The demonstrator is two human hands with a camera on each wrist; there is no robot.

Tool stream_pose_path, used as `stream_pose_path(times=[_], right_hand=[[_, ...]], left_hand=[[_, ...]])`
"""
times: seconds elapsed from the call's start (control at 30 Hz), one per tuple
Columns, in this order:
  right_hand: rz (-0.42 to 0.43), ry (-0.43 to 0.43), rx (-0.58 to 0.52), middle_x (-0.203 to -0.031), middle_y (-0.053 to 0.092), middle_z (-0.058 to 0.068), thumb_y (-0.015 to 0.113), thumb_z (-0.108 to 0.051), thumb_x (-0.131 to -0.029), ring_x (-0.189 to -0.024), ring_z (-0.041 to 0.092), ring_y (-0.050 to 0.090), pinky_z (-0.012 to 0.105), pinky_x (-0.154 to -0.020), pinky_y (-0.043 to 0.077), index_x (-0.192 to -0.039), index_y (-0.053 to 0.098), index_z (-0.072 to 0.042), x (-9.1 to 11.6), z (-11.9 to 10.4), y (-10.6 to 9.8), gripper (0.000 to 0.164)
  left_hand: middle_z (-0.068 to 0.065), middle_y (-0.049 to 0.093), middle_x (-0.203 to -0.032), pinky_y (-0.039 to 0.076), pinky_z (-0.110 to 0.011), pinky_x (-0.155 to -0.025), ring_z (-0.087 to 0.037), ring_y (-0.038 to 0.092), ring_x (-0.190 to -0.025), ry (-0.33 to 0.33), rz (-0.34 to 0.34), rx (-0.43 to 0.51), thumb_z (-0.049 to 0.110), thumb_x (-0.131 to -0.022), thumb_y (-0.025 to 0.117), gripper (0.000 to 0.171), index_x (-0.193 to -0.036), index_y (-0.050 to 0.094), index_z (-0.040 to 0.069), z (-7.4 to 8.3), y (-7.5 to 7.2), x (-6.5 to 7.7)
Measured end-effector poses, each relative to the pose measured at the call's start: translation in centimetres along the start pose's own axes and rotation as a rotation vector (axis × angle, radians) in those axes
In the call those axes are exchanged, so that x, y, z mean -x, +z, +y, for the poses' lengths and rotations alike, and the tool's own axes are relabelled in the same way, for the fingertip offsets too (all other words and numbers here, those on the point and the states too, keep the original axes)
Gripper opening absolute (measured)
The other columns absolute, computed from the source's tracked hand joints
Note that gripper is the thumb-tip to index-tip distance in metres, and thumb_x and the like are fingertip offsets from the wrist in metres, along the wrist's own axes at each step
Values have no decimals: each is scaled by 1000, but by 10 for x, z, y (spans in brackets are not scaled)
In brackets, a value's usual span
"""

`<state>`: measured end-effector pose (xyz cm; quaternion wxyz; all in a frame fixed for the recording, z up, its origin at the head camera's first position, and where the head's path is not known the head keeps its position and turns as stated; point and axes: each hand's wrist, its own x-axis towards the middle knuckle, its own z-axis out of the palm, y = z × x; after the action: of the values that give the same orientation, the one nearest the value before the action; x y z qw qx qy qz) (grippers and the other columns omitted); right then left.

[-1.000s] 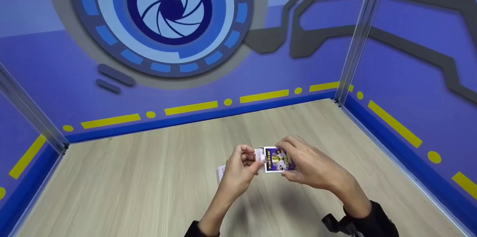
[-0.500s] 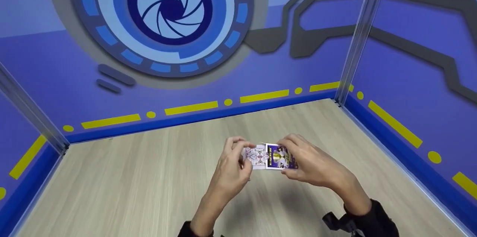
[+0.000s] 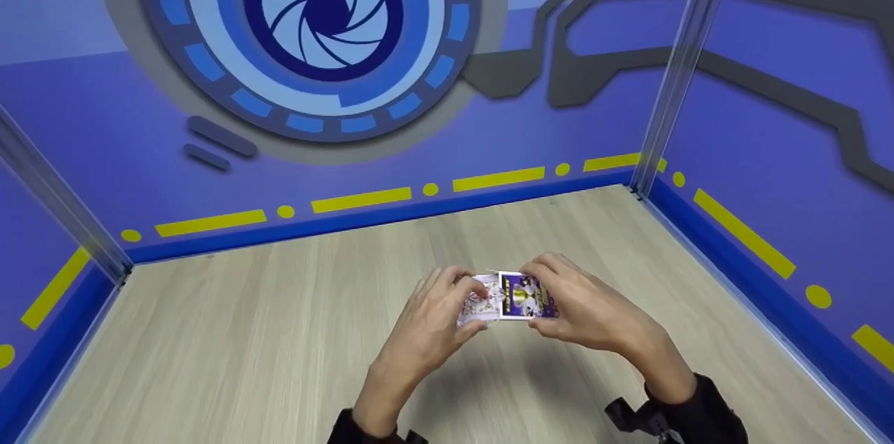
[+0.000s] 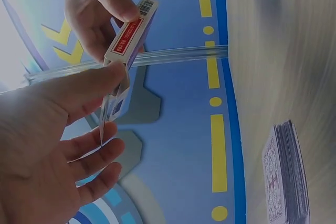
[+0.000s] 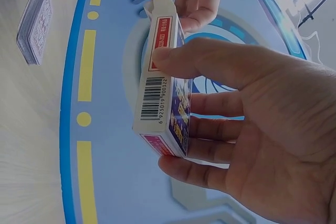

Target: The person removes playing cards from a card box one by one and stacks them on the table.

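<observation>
My right hand (image 3: 590, 304) holds a purple and white playing card box (image 3: 520, 296) above the table, thumb on one narrow side and fingers on the other, as the right wrist view shows. The box's open end faces my left hand (image 3: 436, 315). A patterned playing card (image 3: 469, 311) sticks out of that end, and my left hand pinches it by its edges. In the left wrist view it looks thin, with the left thumb beside the box flap (image 4: 123, 85). A deck of playing cards (image 4: 286, 177) stands on the table below, hidden behind my left hand in the head view.
The light wooden table (image 3: 265, 339) meets blue printed walls (image 3: 391, 172) at the back and both sides. Clear corner posts (image 3: 681, 74) rise at the back left and right.
My left hand first shifted left, uncovering the patterned card at the box's open end. Now its fingers lie further right over the card. My right hand and the box stay nearly still.
</observation>
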<state>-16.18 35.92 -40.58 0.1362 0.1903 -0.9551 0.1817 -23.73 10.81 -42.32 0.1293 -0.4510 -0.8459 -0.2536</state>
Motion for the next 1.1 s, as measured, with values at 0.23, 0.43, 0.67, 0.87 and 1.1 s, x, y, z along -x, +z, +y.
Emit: stream_pose_path(times=[0.23, 0.43, 0.67, 0.87, 1.1], right_hand=[[5, -5, -3, -125, 56, 2, 85, -22, -85, -103, 13, 52, 33, -82, 52, -136, 56, -5, -1, 2, -1, 61], [39, -1, 20, -128, 56, 6, 81, -20, -85, -105, 14, 53, 35, -84, 52, -138, 56, -4, 0, 5, -4, 61], [57, 20, -4, -130, 55, 6, 81, -18, -86, -103, 14, 53, 33, -81, 52, -140, 55, -4, 1, 10, -8, 61], [70, 27, -15, -131, 56, 7, 81, -18, -85, -107, 16, 53, 36, -84, 51, -140, 55, -4, 3, 12, -9, 62], [86, 35, -7, -131, 57, 8, 81, -17, -85, -109, 18, 53, 37, -85, 52, -139, 55, -3, 3, 12, -9, 62]], left_hand=[[-1, 61, -129, 47, -40, -99, -19, 55, -116, 9, 25, -2, 27, -82, 89, 38, -112, 67, 17, -5, -5, -1], [-1, 61, -128, 47, -40, -99, -19, 54, -114, -37, 28, 28, 30, -86, 86, 34, -111, 68, 17, -11, -15, 1], [-3, 62, -127, 47, -43, -99, -22, 56, -116, -33, 92, 38, 28, -85, 87, 32, -108, 67, 16, -20, -27, 3], [-6, 63, -126, 50, -42, -94, -24, 57, -115, -48, 147, 60, 24, -85, 88, 31, -105, 67, 15, -30, -34, 5], [-6, 63, -124, 50, -42, -95, -24, 57, -115, -70, 186, 70, 21, -83, 89, 31, -104, 67, 13, -41, -36, 6]])
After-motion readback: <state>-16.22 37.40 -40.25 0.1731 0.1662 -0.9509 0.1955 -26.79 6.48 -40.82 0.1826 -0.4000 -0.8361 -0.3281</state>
